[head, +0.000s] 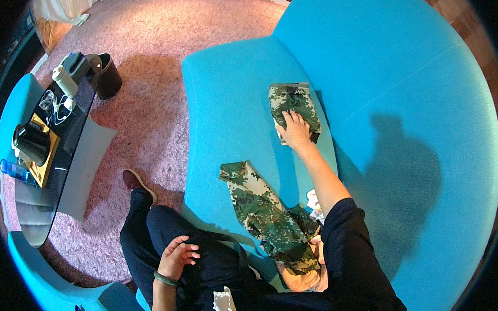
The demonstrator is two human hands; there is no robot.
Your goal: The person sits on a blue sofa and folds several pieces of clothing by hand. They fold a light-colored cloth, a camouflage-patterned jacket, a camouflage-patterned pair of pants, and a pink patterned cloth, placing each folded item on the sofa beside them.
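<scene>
On the turquoise sofa seat (pixel 230 112) lies a folded camouflage garment (pixel 292 99), with my right hand (pixel 294 128) resting on its near end, fingers spread and palm down. My left hand (pixel 178 255) is above my lap, its fingers loosely curled and holding nothing, with a green bangle at the wrist. Between the hands, a second camouflage garment (pixel 263 211) is stretched out loosely over the seat. Its near end overlaps a pile of peach and white cloth (pixel 299 280), which my right arm partly hides.
The sofa backrest (pixel 388 78) rises on the right. At left stands a black glass-topped table (pixel 75 133) bearing a black kettle (pixel 34 142) on a wooden tray (pixel 50 162), a blue bottle (pixel 16 170), white cables and a pale cylinder (pixel 65 81). A dark bin (pixel 109 78) stands beyond it on the pink carpet.
</scene>
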